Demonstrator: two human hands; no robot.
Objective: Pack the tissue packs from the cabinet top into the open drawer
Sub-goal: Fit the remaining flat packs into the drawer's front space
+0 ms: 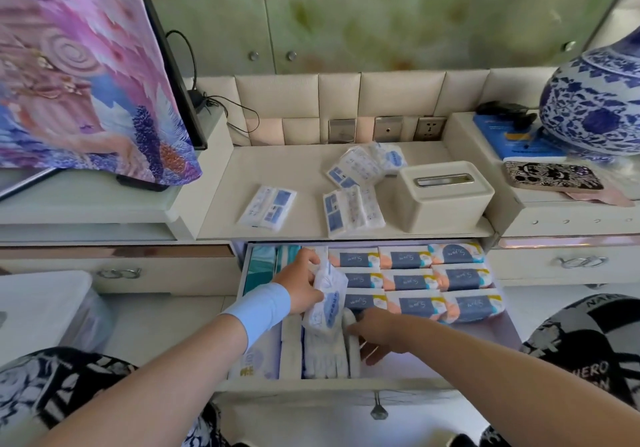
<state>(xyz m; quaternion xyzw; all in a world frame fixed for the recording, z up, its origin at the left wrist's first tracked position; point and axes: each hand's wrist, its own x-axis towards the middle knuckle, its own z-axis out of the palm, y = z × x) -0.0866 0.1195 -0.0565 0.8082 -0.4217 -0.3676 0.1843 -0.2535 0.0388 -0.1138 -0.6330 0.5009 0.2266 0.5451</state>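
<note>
One upright tissue pack point(329, 299) is clasped in the left grip point(299, 282), directly above the drawer's point(311, 385) front row point(325, 353).

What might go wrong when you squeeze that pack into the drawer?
1. The left hand holds a pack over a tight row of upright ones, which the right hand presses aside. It might crumple or not fit.
2. The loose packs sit near the front edge of the cabinet top. A reaching hand could knock them off.
</note>
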